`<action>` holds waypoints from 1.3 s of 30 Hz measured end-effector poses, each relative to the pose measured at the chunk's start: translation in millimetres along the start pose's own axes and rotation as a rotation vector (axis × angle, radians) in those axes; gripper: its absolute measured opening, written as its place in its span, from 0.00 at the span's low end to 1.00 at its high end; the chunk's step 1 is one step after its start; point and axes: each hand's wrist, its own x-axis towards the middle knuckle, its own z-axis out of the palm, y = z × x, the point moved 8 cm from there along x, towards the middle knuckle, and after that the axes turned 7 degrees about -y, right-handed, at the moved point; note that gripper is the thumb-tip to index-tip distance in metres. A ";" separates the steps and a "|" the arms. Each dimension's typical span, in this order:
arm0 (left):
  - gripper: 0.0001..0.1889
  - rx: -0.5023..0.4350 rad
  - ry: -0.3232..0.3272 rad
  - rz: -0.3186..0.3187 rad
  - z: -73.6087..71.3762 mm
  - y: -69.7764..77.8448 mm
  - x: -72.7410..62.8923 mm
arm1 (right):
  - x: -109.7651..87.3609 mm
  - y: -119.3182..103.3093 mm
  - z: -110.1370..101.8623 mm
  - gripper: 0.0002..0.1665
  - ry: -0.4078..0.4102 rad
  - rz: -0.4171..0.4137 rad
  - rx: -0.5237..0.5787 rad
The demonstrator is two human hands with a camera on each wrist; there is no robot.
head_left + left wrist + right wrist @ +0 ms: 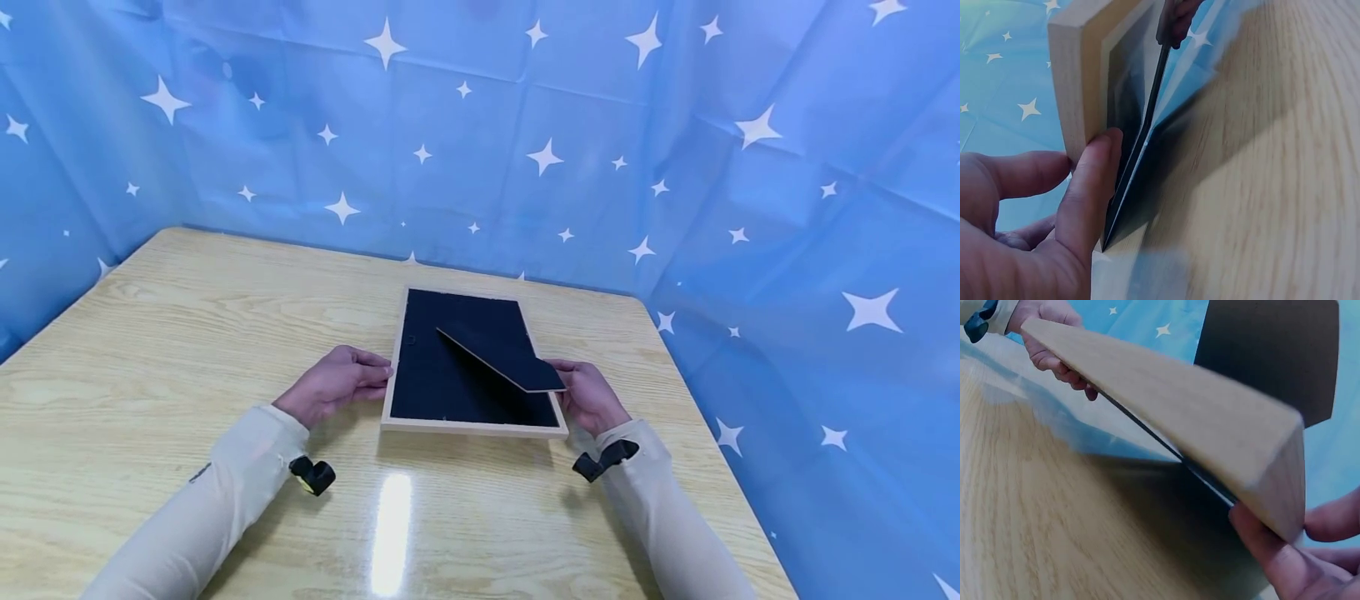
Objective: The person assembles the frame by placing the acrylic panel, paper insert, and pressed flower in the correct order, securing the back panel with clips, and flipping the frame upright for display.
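A picture frame (474, 427) with a pale wood border lies back up between the two hands, tilted and lifted off the table at its near edge. Its black backing (427, 379) carries a black easel leg (498, 358) that is swung out toward the right. On the left border, my left hand (337, 383) pinches the wood between thumb and fingers. My right hand (588, 396) grips the opposite border, partly hidden by the leg. A thin dark sheet edge (1149, 119) shows below the frame in the left wrist view. The front face is mostly out of sight.
The frame is over a light wood-grain table (225, 333), with its shadow beneath. A bright light reflection (392, 533) shows on the near part. Behind and to the right hangs a blue cloth (480, 108) with white stars, right along the table's edges.
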 end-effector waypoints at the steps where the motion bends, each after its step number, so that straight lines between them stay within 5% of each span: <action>1: 0.23 0.007 0.000 0.002 0.5 1.0 -0.5 | -0.8 -1.4 0.2 0.27 -0.001 -0.001 0.012; 7: 0.25 0.027 -0.011 0.016 3.4 0.4 0.3 | -4.6 -11.1 0.9 0.21 -0.011 -0.022 0.070; 19: 0.24 0.072 -0.004 0.001 8.4 -6.4 5.3 | -10.5 -31.6 3.7 0.30 -0.049 -0.054 0.066; 31: 0.17 0.311 0.154 -0.017 9.4 -4.2 10.4 | -14.6 -63.0 14.0 0.31 -0.110 -0.086 0.098; 39: 0.13 0.414 0.113 -0.035 10.3 3.6 10.5 | -18.1 -81.5 22.8 0.26 -0.111 -0.120 0.091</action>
